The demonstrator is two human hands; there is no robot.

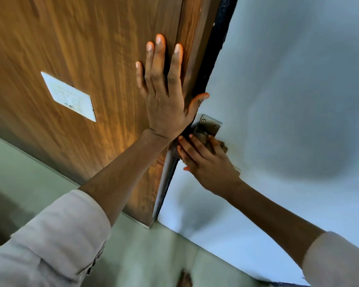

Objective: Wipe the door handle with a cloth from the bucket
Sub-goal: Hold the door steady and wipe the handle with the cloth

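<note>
Hiding door handle (208, 126): cloth (210, 144), right hand (207, 162).

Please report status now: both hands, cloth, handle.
Left hand flat on wooden panel. Right hand presses cloth on handle. Nothing blocking.

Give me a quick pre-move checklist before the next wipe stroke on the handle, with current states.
1. Cloth in hand: ok. The right hand presses a brownish cloth against the door handle.
2. Cloth on handle: ok, it covers the lower part; the screwed metal plate above is bare.
3. Door steadied: ok. The left hand lies flat on the wooden panel, thumb at the door edge.
4. Pinch risk: not ok. The left thumb sits by the dark gap at the door edge.
5. Handle clean: cannot tell, mostly hidden.
6. Bucket within reach: cannot tell, not in view.
</note>
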